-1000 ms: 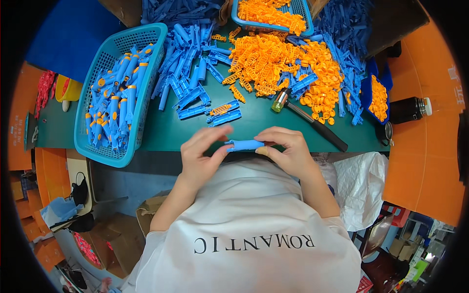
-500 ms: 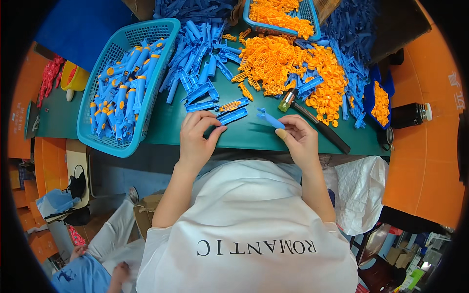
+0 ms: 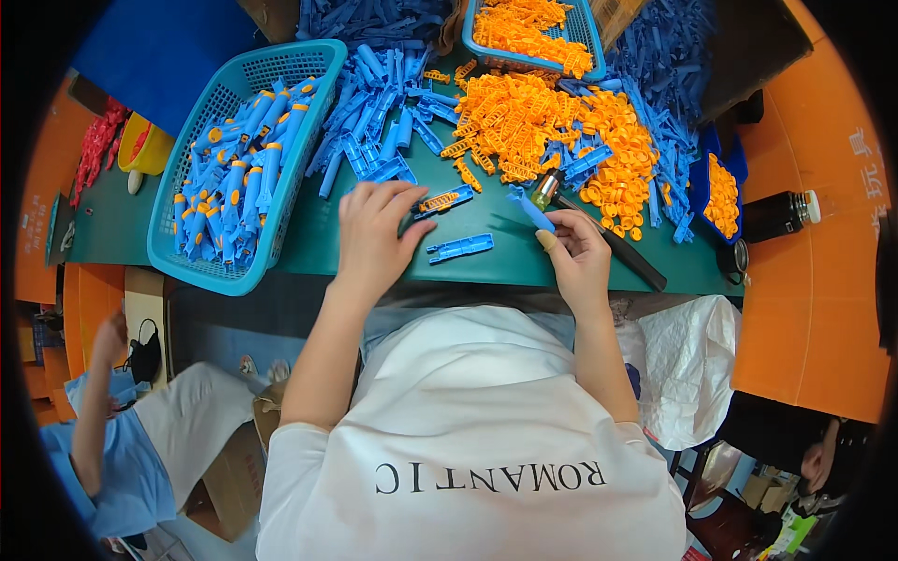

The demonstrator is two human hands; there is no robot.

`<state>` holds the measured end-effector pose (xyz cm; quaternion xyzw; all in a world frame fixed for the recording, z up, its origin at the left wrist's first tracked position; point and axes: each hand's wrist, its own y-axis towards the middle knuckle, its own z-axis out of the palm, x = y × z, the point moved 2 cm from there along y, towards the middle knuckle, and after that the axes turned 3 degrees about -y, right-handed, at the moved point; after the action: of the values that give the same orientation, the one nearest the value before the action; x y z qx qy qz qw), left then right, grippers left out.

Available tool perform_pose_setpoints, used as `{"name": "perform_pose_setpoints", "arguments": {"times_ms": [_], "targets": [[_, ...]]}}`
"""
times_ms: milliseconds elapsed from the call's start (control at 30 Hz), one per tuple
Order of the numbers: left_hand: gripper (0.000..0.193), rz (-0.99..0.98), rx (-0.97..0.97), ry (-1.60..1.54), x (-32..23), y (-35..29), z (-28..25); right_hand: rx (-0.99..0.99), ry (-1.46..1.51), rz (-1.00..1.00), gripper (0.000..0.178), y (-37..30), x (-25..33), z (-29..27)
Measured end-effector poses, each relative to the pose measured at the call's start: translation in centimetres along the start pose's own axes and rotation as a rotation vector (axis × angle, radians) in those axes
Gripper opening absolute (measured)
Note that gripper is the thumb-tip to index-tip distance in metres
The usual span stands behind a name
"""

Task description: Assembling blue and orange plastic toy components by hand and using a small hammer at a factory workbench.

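My left hand [image 3: 379, 229] reaches over the green table top with its thumb held apart from the fingers. Beside its fingertips lies a blue half shell with an orange toothed strip [image 3: 443, 201] set in it. Whether the hand touches a part beneath the fingers is hidden. Nearer my body lies a separate blue half shell [image 3: 460, 248], hollow side up. My right hand [image 3: 578, 248], with a tan wrap on its thumb, pinches a blue plastic handle piece [image 3: 531, 208] that points up and left. Just beyond that hand lies a hammer [image 3: 636, 262] with a black handle.
A blue basket [image 3: 327, 89] of assembled blue-and-orange pieces stands at left. Loose blue shells [image 3: 374, 103], orange strips [image 3: 510, 122] and orange caps [image 3: 622, 178] are heaped behind. A dark bottle [image 3: 781, 215] is at right. Another person [image 3: 122, 458] sits at lower left.
My left hand has moved slightly up, toward the shells behind. One empty half shell now lies apart, closer to my body. My right hand keeps its blue piece, tilted more steeply.
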<state>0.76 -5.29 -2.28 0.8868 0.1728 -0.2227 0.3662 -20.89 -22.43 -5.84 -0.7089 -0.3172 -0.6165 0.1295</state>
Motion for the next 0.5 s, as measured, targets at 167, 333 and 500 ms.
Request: {"name": "perform_pose_setpoints", "arguments": {"times_ms": [167,333,500], "targets": [[0.021,0.082,-0.087,-0.046,-1.0,0.8,-0.7,0.003,0.217,0.024,0.022,-0.2,0.3,-0.3],[0.017,0.067,-0.018,-0.15,-1.4,-1.5,-0.5,-0.004,0.32,0.023,0.024,-0.5,0.1,-0.7],[0.02,-0.08,-0.056,-0.128,0.0,-1.1,1.0,0.046,0.249,0.037,0.024,-0.3,0.1,0.0]]}}
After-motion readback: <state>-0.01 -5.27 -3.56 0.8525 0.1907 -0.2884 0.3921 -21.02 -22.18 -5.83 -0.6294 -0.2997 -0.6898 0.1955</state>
